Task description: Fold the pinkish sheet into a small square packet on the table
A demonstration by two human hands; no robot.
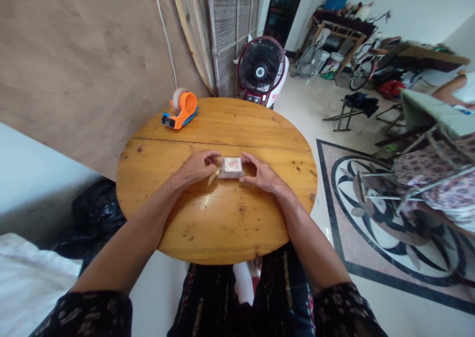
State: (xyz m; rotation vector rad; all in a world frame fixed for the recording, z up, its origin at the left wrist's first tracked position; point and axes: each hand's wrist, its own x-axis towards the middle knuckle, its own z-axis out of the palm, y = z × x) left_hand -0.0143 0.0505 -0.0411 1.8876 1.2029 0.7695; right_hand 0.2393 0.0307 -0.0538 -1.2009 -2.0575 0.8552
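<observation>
A small wrapped packet (231, 167) lies near the middle of the round wooden table, its white label with a red print facing up. The clear wrapping looks crinkled. Just left of it, my left hand (198, 168) rests with bent fingers, thumb and fingertips apart and close to the packet's end. At the opposite end, my right hand (264, 174) curves into a C shape, thumb and forefinger spread near the packet's right edge. Whether those fingertips touch the wrapping I cannot tell. Neither hand grips the packet.
An orange and blue tape dispenser (182, 112) stands at the table's (241, 228) far left edge. Behind the table is a fan (261, 65). Black plastic bags (97, 213) lie at the left. Another person's arm (451, 89) shows at far right, near a folding stool (347, 112).
</observation>
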